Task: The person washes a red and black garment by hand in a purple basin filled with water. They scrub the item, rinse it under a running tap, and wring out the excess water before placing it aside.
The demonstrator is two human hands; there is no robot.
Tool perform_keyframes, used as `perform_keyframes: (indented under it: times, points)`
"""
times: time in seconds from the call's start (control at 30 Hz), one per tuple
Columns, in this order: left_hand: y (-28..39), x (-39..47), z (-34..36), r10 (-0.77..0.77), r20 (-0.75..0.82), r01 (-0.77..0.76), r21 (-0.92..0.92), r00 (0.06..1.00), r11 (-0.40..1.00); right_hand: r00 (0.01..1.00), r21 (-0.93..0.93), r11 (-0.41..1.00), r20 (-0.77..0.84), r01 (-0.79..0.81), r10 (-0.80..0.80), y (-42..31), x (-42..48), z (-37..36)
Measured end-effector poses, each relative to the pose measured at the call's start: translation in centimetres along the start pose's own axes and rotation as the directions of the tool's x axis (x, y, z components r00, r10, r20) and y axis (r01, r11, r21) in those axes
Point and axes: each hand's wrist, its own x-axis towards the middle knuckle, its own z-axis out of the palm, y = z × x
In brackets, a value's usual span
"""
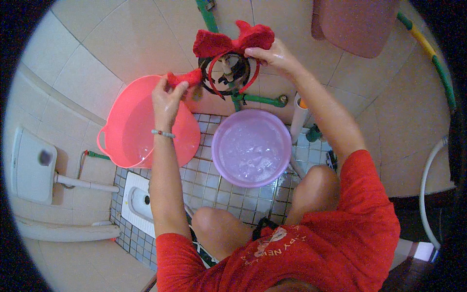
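My right hand (279,58) pinches the right side of a red fabric bow (233,43) on a red headband (251,82). The band's hoop hangs down in front of a wall tap (227,67), around which dark hoops (204,78) also hang. In my left hand (166,100) is a smaller piece of red fabric (186,77), gripped between thumb and fingers above the edge of a pink tub (126,124). Below and between my arms, a purple basin (215,149) holds cloudy, sudsy water (251,146). Whether anything lies under the suds cannot be seen.
Green pipe (262,99) runs along the tiled wall below the tap. A white upright pipe (298,122) stands right of the basin. At left are a squat toilet (136,204) and a cistern (34,168). A dusky pink container (357,27) is at upper right.
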Motion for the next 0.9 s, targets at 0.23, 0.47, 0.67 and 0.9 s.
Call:
perform_keyframes:
  times: [0.23,0.47,0.67,0.9]
  points:
    - [0.1,4.5,0.6,0.088,-0.019,-0.088,0.011,0.996,0.996,0.978,-0.251,0.946,0.017,0.204,-0.207,2.0,0.0,0.8]
    - [-0.2,3.6,0.1,-0.106,0.082,0.122,-0.224,0.991,0.967,0.966,-0.472,0.873,-0.143,0.123,-0.214,1.2,-0.2,2.3]
    - [-0.9,3.2,0.3,-0.006,0.022,0.012,-0.285,1.000,0.958,0.933,-0.460,0.880,-0.254,0.116,-0.255,4.6,0.4,0.0]
    - [5.5,2.5,3.0,0.682,-0.102,-0.563,0.483,0.725,0.670,0.843,-0.289,0.888,-0.308,0.358,-0.440,2.2,-0.9,1.0]
